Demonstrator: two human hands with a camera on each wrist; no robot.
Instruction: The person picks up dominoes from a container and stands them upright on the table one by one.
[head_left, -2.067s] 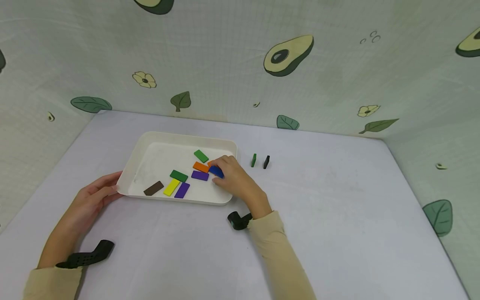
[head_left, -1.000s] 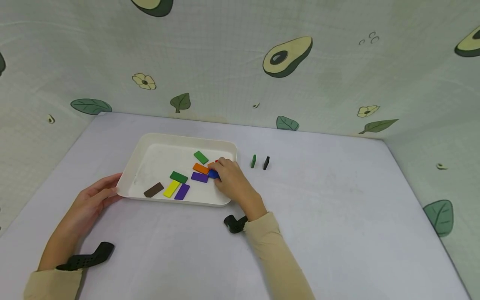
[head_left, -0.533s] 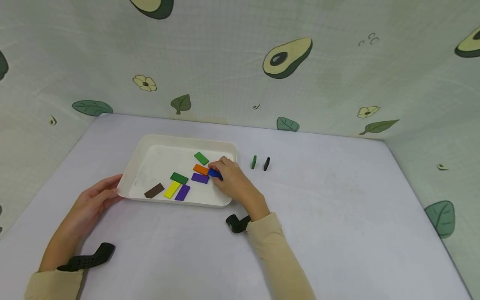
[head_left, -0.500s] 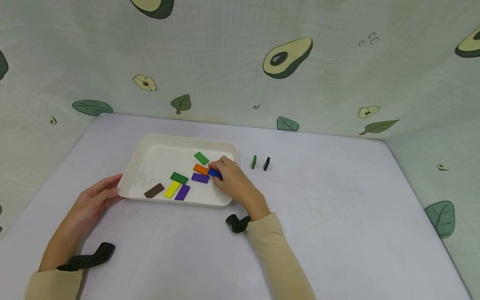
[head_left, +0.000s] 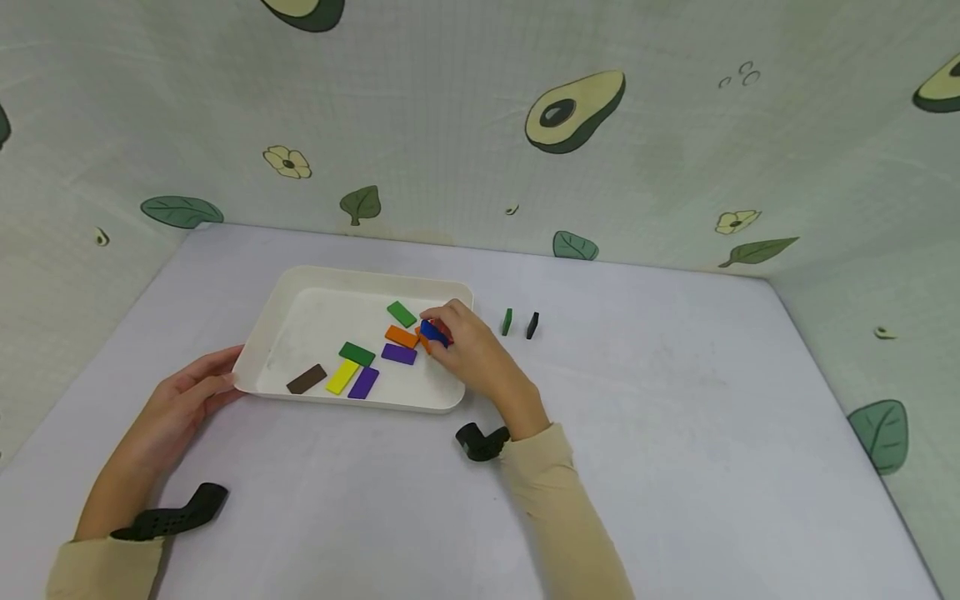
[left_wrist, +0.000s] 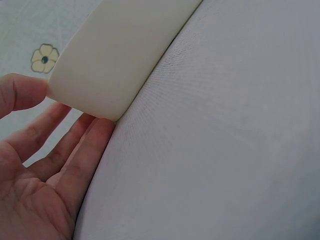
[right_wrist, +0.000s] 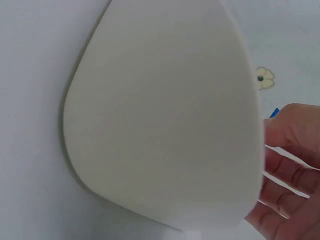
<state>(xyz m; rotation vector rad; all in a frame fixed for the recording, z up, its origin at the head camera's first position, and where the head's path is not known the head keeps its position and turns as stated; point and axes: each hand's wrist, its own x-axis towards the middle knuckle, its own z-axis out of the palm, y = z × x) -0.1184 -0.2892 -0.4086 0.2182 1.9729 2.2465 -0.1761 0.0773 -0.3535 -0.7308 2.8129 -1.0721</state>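
Observation:
My right hand [head_left: 477,352] is over the right end of a white tray [head_left: 322,279], pinching a blue domino block [head_left: 434,333] between thumb and fingers. In the right wrist view the tray wall [right_wrist: 160,115] hides most of that block; only a blue corner [right_wrist: 274,113] shows. Just under it in the head view is an orange block [head_left: 423,340], partly covered. My left hand [head_left: 183,404] grips the tray's near left corner, thumb [left_wrist: 30,94] at the rim and fingers [left_wrist: 87,165] at the bottom edge.
Lying flat in the tray are loose blocks: green [head_left: 401,313], orange [head_left: 401,336], purple [head_left: 398,354], dark green [head_left: 357,353], yellow [head_left: 342,377], another purple [head_left: 363,382] and brown [head_left: 306,379]. Right of the tray, a green block [head_left: 507,322] and a black one [head_left: 532,325] stand upright.
My right hand has shifted slightly up and right with the blue block, turning it. More of the orange block beneath now shows. My left hand and the tray stay in place.

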